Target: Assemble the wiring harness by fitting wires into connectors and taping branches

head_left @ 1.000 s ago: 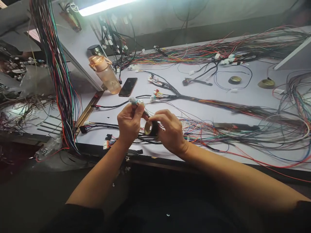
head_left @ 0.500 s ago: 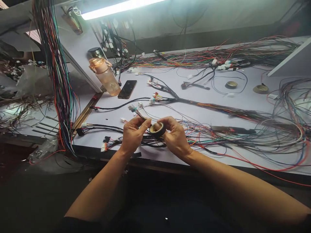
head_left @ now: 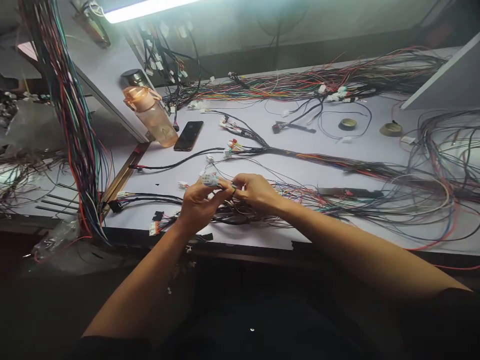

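Note:
My left hand [head_left: 198,205] is closed on a wire bundle just behind a pale multi-pin connector [head_left: 210,179], which sticks up past the fingers. Against it, my right hand [head_left: 257,192] is closed too, its fingertips pinched at the same wires, where a bit of black tape [head_left: 233,191] shows. The tape roll is hidden behind the fingers of my right hand. Beneath both hands lie more dark cables and loose coloured wires [head_left: 296,192] on the white table.
A bottle [head_left: 153,117] and a phone [head_left: 188,135] stand and lie at the back left. A branched harness [head_left: 288,153] crosses the table. Tape rolls [head_left: 347,123] and a dark-handled blade [head_left: 350,192] lie right. Wires [head_left: 75,115] hang at left.
The black tape roll, visible between my hands before, is now out of sight. My right hand has turned palm down, and the connector now faces me. The whole view has shifted slightly.

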{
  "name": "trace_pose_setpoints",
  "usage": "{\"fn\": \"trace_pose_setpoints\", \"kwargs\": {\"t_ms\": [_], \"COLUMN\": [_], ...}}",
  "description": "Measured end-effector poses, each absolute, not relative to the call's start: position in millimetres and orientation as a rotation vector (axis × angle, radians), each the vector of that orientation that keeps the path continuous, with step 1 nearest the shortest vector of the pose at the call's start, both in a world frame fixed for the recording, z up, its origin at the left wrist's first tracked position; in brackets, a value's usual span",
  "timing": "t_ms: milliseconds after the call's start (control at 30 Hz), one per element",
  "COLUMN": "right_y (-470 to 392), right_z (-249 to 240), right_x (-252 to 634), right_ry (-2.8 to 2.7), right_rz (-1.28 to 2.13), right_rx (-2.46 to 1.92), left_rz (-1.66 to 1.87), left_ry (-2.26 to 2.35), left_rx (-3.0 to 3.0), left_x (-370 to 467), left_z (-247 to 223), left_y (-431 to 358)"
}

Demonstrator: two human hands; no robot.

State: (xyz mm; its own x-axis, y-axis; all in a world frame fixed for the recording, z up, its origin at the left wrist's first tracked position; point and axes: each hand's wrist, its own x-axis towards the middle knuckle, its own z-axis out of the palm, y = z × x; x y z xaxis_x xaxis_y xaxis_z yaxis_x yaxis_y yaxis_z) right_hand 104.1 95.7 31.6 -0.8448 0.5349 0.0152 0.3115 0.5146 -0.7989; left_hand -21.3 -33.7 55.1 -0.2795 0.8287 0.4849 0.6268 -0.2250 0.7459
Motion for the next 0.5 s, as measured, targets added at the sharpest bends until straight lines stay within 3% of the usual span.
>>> {"fn": "trace_pose_setpoints", "kwargs": {"t_ms": [100,200,400,500], "right_y": [105.8,107.7,102.3,100.0], "right_z": [37.8,40.5,31.6,36.0], "right_x": [115.1,127.7,131.0,132.4], "right_ry": [-2.496,-2.463,-2.743,-2.618], "right_rz": [1.411,1.368,0.929,0.7], "right_rx": [-0.494,-0.457,-0.611,-0.606], "left_rz": [1.413,1.341,1.304,1.33], "left_ry": [1.893,1.88,1.896,1.939], "left_rx": [1.925,2.05,2.084,2.061], "left_x": [-25.7,-26.7,-29.5,-33.2], "left_z": [66.3,71.2,67.8,66.3], "left_y": [-29.8,-25.3,-17.8,-16.9]}}
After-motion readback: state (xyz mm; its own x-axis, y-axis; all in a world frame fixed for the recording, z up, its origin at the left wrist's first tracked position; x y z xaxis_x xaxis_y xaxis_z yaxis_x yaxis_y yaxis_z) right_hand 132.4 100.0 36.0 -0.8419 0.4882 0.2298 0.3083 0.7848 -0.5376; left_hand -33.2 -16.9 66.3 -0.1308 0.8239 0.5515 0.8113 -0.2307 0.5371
